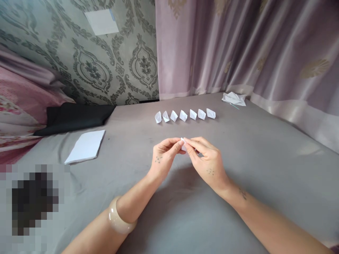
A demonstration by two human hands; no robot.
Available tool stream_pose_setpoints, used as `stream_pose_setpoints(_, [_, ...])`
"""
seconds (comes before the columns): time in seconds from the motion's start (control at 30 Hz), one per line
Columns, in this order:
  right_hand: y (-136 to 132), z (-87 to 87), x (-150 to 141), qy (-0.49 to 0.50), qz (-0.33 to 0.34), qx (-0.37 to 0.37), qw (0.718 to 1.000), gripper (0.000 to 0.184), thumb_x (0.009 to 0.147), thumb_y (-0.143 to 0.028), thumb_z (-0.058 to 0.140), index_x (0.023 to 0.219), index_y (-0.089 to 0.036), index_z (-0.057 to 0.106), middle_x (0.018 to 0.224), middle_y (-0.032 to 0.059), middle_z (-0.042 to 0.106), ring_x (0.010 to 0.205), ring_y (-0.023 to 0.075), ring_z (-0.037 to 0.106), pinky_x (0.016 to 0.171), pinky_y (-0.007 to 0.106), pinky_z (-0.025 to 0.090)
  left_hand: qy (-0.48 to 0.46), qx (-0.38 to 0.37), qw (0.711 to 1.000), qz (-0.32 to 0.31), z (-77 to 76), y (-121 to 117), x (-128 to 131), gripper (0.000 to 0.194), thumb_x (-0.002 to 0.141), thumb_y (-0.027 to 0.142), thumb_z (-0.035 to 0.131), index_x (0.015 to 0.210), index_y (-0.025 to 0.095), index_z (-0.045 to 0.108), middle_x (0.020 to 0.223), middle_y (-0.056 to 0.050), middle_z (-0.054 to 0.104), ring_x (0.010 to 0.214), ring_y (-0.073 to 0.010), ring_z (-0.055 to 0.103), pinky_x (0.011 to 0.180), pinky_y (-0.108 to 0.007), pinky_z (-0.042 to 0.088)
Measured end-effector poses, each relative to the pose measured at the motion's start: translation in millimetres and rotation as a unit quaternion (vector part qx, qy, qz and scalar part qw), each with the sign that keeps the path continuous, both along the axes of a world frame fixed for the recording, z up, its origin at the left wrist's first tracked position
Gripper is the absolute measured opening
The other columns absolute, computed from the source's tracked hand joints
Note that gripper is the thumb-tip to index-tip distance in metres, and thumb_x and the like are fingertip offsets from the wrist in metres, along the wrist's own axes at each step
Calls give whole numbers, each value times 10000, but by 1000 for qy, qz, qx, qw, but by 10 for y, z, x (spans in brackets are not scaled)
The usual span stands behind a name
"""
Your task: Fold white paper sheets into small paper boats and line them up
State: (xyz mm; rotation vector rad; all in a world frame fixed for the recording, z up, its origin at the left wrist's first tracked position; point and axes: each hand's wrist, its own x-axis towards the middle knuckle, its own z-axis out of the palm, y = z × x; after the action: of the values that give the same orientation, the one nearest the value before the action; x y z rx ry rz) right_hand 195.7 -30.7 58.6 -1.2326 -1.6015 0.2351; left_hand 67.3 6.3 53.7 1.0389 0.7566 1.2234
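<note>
Between my fingertips is a small folded piece of white paper (183, 145), mostly covered by the fingers. My left hand (165, 153) pinches it from the left, thumb and forefinger closed on it. From the right, my right hand (208, 158) grips the same piece, its thumb and fingers pressed together. Both hands hover low over the grey cloth surface (251, 151). Beyond them, several small folded white paper shapes (183, 115) stand in a row, alike in form and spaced slightly apart.
A stack of white paper sheets (86, 146) lies at the left, in front of a folded black cloth (79, 116). Crumpled white papers (234, 98) and a thin bluish stick (234, 106) are at the back right. Curtains (206, 46) and a patterned wall (119, 67) border the surface.
</note>
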Motion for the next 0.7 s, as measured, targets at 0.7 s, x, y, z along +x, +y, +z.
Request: stream_pose_setpoints(0.7, [55, 48, 94, 116, 38, -202, 972, 260, 875, -344, 533, 722, -177, 660, 759, 7, 601, 643, 108, 534, 573, 238, 414, 177, 122, 976, 22, -22, 25, -43, 152, 791, 314, 679, 763, 167, 700, 750, -18, 620, 671, -113, 537, 634, -259, 448])
